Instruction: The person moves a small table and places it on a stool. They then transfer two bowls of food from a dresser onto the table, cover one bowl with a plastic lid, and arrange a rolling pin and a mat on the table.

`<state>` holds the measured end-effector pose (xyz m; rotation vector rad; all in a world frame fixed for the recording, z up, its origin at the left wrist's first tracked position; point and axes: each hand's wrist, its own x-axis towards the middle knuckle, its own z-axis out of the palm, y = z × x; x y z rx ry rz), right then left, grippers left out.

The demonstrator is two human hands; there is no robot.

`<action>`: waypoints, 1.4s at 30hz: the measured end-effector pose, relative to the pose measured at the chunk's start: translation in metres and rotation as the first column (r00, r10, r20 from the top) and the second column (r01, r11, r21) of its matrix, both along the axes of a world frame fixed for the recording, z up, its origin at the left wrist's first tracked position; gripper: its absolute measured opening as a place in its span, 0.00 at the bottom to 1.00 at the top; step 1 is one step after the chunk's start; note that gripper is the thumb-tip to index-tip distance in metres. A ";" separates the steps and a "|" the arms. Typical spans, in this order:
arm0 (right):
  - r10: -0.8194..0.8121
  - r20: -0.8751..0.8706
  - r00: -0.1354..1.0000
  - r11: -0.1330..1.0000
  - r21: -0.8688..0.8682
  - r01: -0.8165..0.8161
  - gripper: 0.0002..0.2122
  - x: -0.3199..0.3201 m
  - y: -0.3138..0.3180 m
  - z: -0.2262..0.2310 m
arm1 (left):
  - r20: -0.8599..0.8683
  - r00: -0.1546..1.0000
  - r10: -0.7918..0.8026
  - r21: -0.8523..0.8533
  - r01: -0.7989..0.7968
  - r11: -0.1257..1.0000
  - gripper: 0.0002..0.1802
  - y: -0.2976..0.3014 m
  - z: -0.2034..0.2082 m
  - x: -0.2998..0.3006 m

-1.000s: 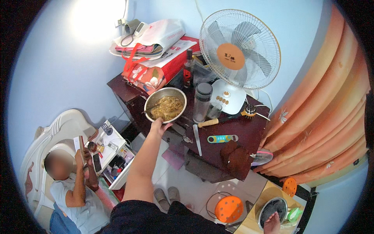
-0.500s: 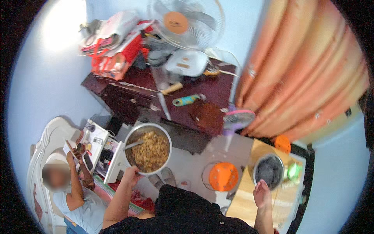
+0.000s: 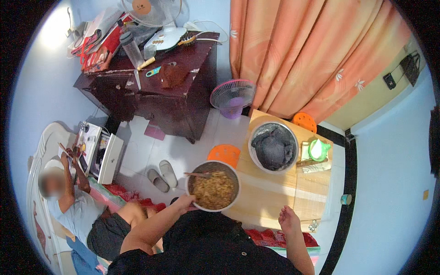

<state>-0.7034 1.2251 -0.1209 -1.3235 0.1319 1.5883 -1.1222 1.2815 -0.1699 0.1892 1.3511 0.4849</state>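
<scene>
My left hand (image 3: 184, 204) grips the near-left rim of a metal bowl (image 3: 235, 196), its fingers closed on the edge. Brown-yellow chopped food (image 3: 213, 190) fills much of the bowl, and a spoon or spatula handle (image 3: 197, 174) leans out at the left. The bowl is held in front of my body, close to the wooden table's left side. My right hand (image 3: 288, 220) hovers over the table's near part, fingers loosely bent and holding nothing I can see. Farther back on the table stands a second metal bowl (image 3: 251, 153) with a dark grey mass (image 3: 275, 146) in it.
The wooden table (image 3: 261, 195) also bears a green-and-white container (image 3: 317, 150). Orange stools (image 3: 224, 155) and a purple fan (image 3: 233, 98) stand nearby. Slippers (image 3: 168, 173) lie on the floor. A person (image 3: 75, 208) sits at left beside an open drawer (image 3: 111, 158). A dark cabinet (image 3: 174, 110) stands behind.
My view has turned right toward the table. The food bowl in my left hand has come in closer to the table, and my right hand is now farther from the dark-filled bowl.
</scene>
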 end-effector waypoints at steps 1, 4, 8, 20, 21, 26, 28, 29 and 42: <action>-0.002 0.003 1.000 1.000 -0.023 0.002 0.05 0.009 -0.015 -0.003 | -0.062 0.998 -0.032 -0.036 0.030 0.999 0.15 -0.005 -0.011 0.021; 0.008 -0.025 1.000 1.000 -0.007 -0.008 0.05 0.026 -0.046 -0.026 | -0.057 0.990 -0.127 -0.030 0.126 0.992 0.17 -0.006 -0.042 0.069; 0.067 0.060 0.996 0.996 -0.057 -0.064 0.07 0.007 -0.075 -0.029 | -0.002 0.972 -0.236 -0.061 0.236 0.970 0.24 -0.003 -0.100 0.113; 0.868 0.458 0.191 0.449 -0.559 -0.698 0.18 -0.016 -0.187 -0.114 | 0.096 0.943 -0.319 0.003 0.320 0.947 0.35 -0.001 -0.180 0.163; 0.899 0.436 0.035 0.320 -0.604 -0.730 0.21 -0.020 -0.187 -0.114 | 0.107 0.944 -0.312 0.016 0.312 0.950 0.33 -0.002 -0.192 0.160; 0.958 0.271 0.099 0.238 -0.547 -0.803 0.18 -0.025 -0.197 -0.124 | -0.423 0.577 -0.698 0.558 0.773 0.301 0.29 -0.012 -0.178 0.076; 0.931 0.364 0.035 0.238 -0.532 -0.813 0.17 -0.021 -0.197 -0.129 | -0.593 0.214 -0.776 0.344 0.939 -0.004 0.25 -0.033 -0.174 0.030; 0.932 0.353 0.077 0.277 -0.561 -0.780 0.17 -0.021 -0.203 -0.127 | -0.643 -0.001 -0.766 0.238 0.950 -0.201 0.23 -0.040 -0.172 0.009; 0.873 0.456 0.172 0.342 -0.322 -0.883 0.18 0.061 -0.099 -0.059 | -0.183 0.650 -0.737 0.410 0.732 0.544 0.15 -0.148 -0.229 0.006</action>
